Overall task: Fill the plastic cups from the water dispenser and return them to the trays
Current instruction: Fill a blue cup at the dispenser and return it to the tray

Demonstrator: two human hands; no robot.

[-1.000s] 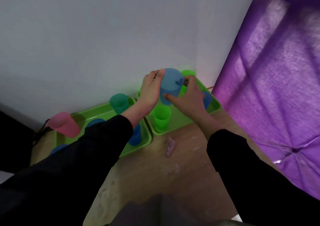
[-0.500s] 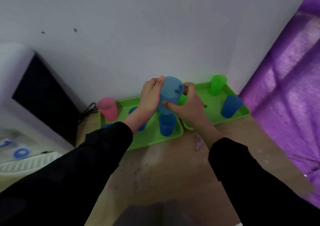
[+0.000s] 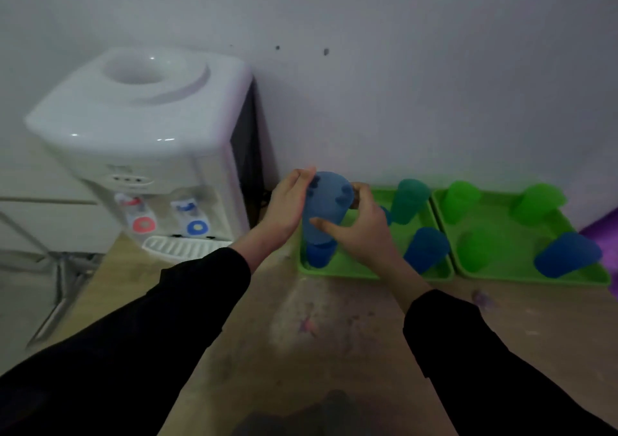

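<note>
Both hands gripped one blue cup [image 3: 326, 208] at frame centre: the left hand [image 3: 289, 201] wrapped its left side, the right hand [image 3: 363, 235] its right. The cup was held over the left green tray [image 3: 337, 271], right of the water dispenser [image 3: 143, 128] at upper left.

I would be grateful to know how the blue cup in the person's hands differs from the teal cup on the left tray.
The blue cup is held between the left hand and right hand; the teal cup stands untouched on the left tray. The blue cup is greyish blue; the teal cup is blue-green. Both are plain tapered plastic cups of similar size.
</note>
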